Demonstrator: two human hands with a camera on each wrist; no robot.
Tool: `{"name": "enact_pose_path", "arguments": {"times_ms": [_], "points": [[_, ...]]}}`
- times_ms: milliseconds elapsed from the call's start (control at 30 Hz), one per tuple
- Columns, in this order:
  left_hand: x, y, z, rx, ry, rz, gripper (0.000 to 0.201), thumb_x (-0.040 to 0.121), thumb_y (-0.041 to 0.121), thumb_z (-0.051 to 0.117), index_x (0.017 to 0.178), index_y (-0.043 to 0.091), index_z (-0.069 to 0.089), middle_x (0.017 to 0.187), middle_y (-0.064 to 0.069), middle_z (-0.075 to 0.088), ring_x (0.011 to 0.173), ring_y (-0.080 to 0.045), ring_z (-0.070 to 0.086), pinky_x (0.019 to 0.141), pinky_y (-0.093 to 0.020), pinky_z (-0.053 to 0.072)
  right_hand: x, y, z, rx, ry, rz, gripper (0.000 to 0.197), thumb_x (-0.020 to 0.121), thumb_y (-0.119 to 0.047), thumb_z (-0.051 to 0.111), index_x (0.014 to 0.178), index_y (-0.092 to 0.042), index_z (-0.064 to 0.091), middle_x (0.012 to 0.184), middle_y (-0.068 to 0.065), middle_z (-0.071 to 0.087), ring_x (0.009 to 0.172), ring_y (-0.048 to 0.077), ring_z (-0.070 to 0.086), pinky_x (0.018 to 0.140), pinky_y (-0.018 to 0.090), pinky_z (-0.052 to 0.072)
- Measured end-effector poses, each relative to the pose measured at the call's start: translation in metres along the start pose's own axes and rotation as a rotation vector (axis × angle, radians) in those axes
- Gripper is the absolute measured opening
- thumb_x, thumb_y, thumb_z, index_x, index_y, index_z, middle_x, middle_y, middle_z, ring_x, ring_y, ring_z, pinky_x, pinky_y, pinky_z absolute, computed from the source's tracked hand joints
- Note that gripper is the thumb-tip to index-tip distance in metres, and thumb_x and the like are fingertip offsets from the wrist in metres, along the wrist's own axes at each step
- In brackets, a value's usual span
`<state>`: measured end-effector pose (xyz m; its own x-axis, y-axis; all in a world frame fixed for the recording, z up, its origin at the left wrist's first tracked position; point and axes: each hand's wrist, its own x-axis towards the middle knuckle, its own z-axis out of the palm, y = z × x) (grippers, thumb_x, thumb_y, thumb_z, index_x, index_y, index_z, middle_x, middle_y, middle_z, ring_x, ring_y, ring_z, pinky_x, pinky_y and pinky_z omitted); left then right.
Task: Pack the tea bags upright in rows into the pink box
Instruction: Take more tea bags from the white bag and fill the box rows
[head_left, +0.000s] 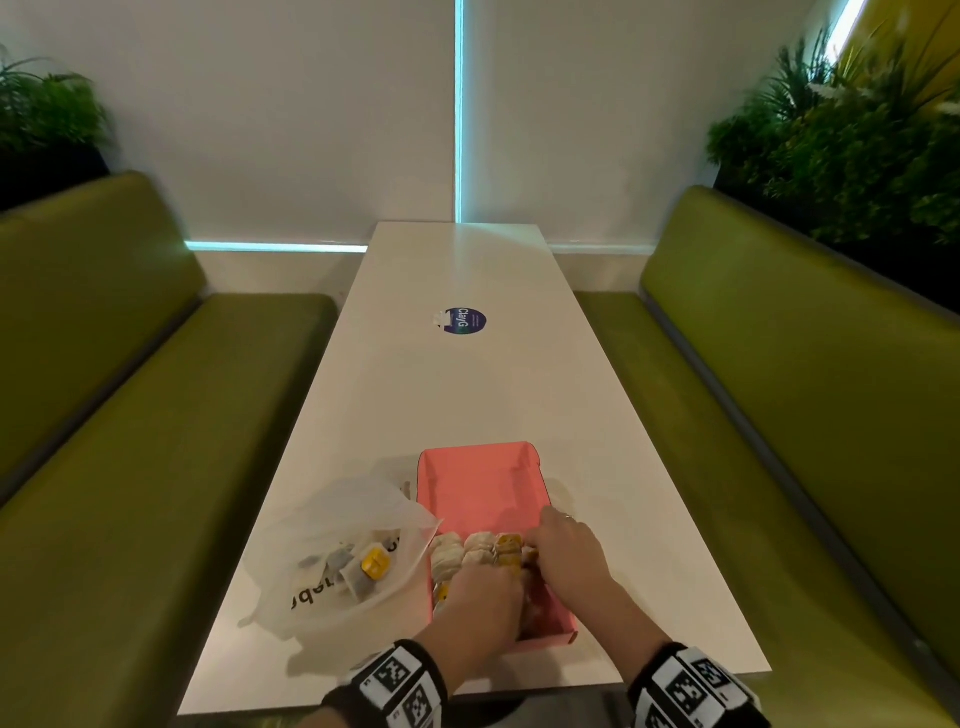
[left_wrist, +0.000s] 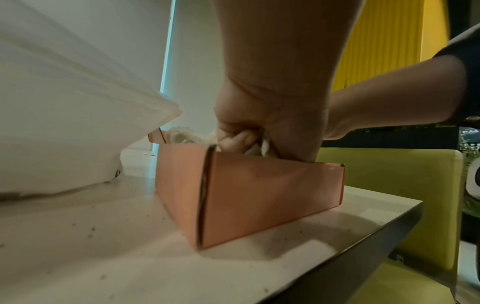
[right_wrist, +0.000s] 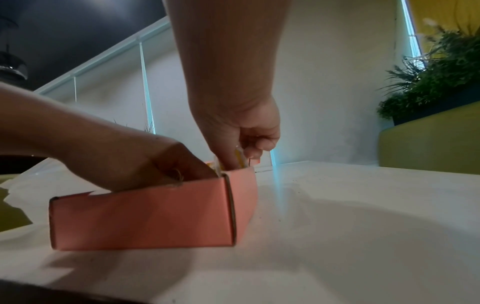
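At the near end of the long white counter (head_left: 467, 384), both hands work inside the open pink cardboard box (head_left: 480, 486). The left hand (head_left: 480, 603) has its grip clenched on pale paper tea bags (head_left: 457, 553); the right hand (head_left: 569, 553) pinches a yellow-tagged bag. Press each row tight against the near wall so bags stand upright. One box; one translucent plastic bag (head_left: 337, 566) holding several loose bags; three or four rows started.

"ClayG" on round sticker (head_left: 465, 321)
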<state>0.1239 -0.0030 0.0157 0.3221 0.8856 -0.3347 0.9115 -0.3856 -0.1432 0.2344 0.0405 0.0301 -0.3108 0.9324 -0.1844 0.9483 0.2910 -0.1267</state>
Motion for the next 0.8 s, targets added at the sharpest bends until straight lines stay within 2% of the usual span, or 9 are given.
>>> {"name": "enact_pose_path", "arguments": {"times_ms": [67,167,367,433,500,633,700,800], "points": [[-0.003,-0.001,-0.003,-0.013,0.017,0.016,0.037,0.095,0.025,0.044,0.129,0.009,0.043,0.124,-0.014,0.055,0.114,-0.033,0.052,0.099,-0.041,0.040,0.001,0.001,0.004,-0.010,-0.025,-0.009,0.021,0.094,-0.010,0.039,0.102,-0.010,0.058,0.119,0.008,0.048,0.100,0.027,0.055,0.073,0.031,0.039],[-0.005,-0.002,-0.002,-0.039,0.050,0.019,0.035,0.094,0.026,0.045,0.126,0.011,0.045,0.120,-0.013,0.057,0.108,-0.031,0.054,0.097,-0.041,0.043,0.001,0.002,0.007,0.023,-0.013,-0.039,0.023,0.090,-0.007,0.043,0.110,-0.012,0.054,0.121,0.005,0.044,0.097,0.029,0.057,0.066,0.031,0.035],[0.001,-0.004,0.016,-0.056,0.111,-0.015,0.036,0.091,0.028,0.045,0.123,0.011,0.044,0.120,-0.014,0.052,0.107,-0.035,0.051,0.094,-0.045,0.042,-0.003,0.010,0.007,0.121,0.102,-0.003,0.025,0.090,-0.015,0.048,0.114,-0.018,0.054,0.123,-0.001,0.043,0.091,0.025,0.060,0.066,0.030,0.042],[0.001,-0.005,0.018,-0.084,0.132,-0.006,0.034,0.091,0.027,0.044,0.122,0.011,0.045,0.118,-0.014,0.053,0.104,-0.033,0.052,0.089,-0.043,0.044,-0.003,0.013,0.009,0.136,0.118,-0.013,0.032,0.090,-0.013,0.050,0.120,-0.021,0.055,0.126,-0.001,0.042,0.092,0.025,0.061,0.070,0.033,0.047],[0.001,-0.006,0.020,-0.119,0.157,-0.001,0.034,0.092,0.028,0.042,0.122,0.012,0.043,0.116,-0.012,0.055,0.100,-0.032,0.054,0.084,-0.042,0.048,-0.003,0.013,0.011,0.118,0.120,-0.024,0.035,0.087,-0.011,0.053,0.121,-0.021,0.056,0.128,0.000,0.042,0.089,0.027,0.062,0.070,0.033,0.049],[-0.002,-0.005,0.019,-0.152,0.178,-0.016,0.041,0.092,0.028,0.042,0.128,0.009,0.038,0.123,-0.015,0.050,0.109,-0.035,0.050,0.088,-0.043,0.046,0.000,0.014,0.014,0.079,0.117,-0.021,0.027,0.086,-0.012,0.056,0.112,-0.015,0.059,0.127,0.001,0.043,0.085,0.026,0.061,0.060,0.029,0.040],[-0.004,-0.004,0.016,-0.171,0.182,-0.034,0.041,0.093,0.028,0.042,0.129,0.009,0.038,0.125,-0.015,0.050,0.111,-0.034,0.050,0.088,-0.041,0.046,0.001,0.014,0.014,0.068,0.112,-0.028,0.025,0.087,-0.013,0.055,0.112,-0.014,0.058,0.126,0.001,0.043,0.085,0.026,0.061,0.060,0.028,0.038],[-0.004,-0.005,0.016,-0.192,0.168,-0.045,0.040,0.093,0.027,0.043,0.128,0.009,0.038,0.124,-0.014,0.051,0.109,-0.032,0.052,0.083,-0.040,0.048,0.003,0.013,0.011,0.068,0.105,-0.034,0.028,0.088,-0.013,0.051,0.115,-0.016,0.054,0.126,0.000,0.042,0.090,0.026,0.060,0.064,0.029,0.041]]}}
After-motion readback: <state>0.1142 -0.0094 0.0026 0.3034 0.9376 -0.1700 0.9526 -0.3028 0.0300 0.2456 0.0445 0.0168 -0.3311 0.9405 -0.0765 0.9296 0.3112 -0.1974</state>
